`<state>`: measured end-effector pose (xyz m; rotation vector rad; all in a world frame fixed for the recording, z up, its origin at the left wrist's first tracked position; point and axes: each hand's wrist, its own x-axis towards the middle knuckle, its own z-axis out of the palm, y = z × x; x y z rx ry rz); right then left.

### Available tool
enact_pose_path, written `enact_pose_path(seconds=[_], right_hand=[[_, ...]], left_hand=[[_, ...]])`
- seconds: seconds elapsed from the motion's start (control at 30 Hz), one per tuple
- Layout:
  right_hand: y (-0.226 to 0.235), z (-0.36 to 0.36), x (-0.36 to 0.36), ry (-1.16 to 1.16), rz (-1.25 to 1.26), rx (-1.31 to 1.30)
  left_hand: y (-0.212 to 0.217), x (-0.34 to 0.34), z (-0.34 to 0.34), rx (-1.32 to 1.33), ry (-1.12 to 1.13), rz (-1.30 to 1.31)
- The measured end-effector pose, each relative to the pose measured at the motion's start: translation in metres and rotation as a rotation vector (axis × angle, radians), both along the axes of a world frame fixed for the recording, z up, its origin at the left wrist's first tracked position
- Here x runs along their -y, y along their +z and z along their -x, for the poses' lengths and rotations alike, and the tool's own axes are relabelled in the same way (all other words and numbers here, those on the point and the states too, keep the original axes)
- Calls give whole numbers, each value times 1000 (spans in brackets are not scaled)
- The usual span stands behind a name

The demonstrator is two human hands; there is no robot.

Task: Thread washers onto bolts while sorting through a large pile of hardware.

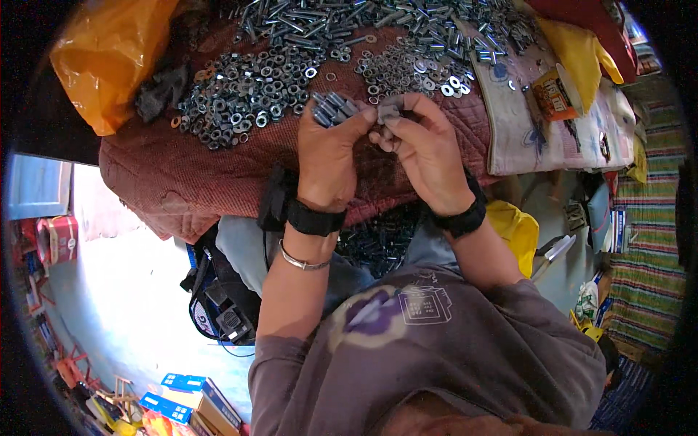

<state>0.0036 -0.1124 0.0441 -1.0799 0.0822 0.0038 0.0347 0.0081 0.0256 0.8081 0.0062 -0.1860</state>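
My left hand (326,161) is closed around a bundle of several silvery bolts (332,109), their shanks showing above the fingers and thumb. My right hand (430,152) meets it on the right, its thumb and fingertips pinched on a small grey metal piece (389,111). Whether that piece is a nut or a bolt's end, I cannot tell. Both hands are just above the near part of a dark red quilted cloth (167,171). Beyond the left hand lies a heap of nuts (240,98). Past the right hand, small ring washers (396,69) and wide flat washers (451,87) are spread.
A large pile of bolts (313,25) covers the far side. An orange plastic bag (109,58) is at far left. On the right, a pale cloth (509,131) bears an orange tub (554,97). More dark metal pieces (374,243) lie below the cloth's edge, between my legs.
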Motion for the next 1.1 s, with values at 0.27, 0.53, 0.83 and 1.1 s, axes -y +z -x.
enact_pose_path(seconds=[0.27,0.53,0.83,1.1], right_hand=[[1,0,-4,-4,-34,10],[-8,-3,9,22,-277,-61],[-6,-1,17,152,-71,-158],[-8,0,17,169,-79,-161]], left_hand=[[-1,-3,-1,10,-14,-9],[3,1,-1,-25,-21,61],[-5,0,0,31,-57,42],[-2,0,-1,-50,-70,92]])
